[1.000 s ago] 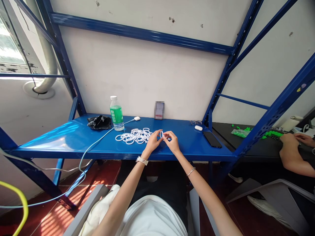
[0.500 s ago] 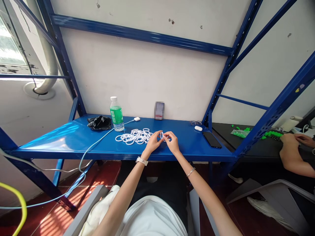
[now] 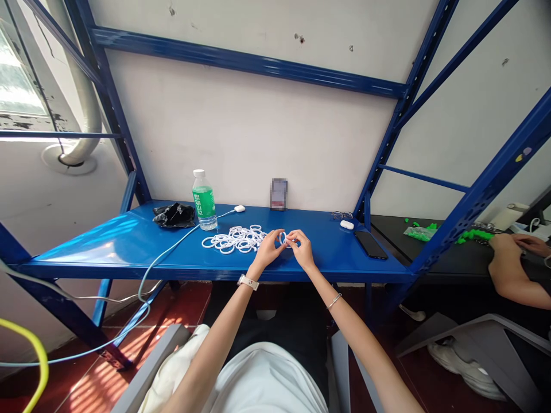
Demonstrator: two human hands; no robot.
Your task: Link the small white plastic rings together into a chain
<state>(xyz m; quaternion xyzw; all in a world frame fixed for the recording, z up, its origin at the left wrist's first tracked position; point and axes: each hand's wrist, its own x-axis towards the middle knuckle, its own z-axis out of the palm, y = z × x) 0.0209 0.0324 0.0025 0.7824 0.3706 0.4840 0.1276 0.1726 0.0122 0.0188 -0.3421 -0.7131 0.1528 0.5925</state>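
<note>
Between my two hands, just above the blue table (image 3: pixel 142 244), is a white ring (image 3: pixel 282 237). My left hand (image 3: pixel 270 246) pinches its left side, and my right hand (image 3: pixel 300 245) has its fingertips closed on the right side. Fingers cover part of the ring, and its material is too small to tell. A loose pile of several white rings (image 3: pixel 235 240) lies on the table directly to the left of my left hand, some overlapping.
Behind the pile stands a green-labelled bottle (image 3: pixel 204 201) beside a black plastic bag (image 3: pixel 174 215). A pale cable (image 3: pixel 166 250) crosses the table. To the right lie a black phone (image 3: pixel 370 245), a white case (image 3: pixel 346 225) and glasses (image 3: pixel 342 215). Another person's hand (image 3: pixel 505 244) is at a neighbouring table.
More of the white ring shows between my fingertips, as my right fingers have shifted slightly on it. The pile stays as it was.
</note>
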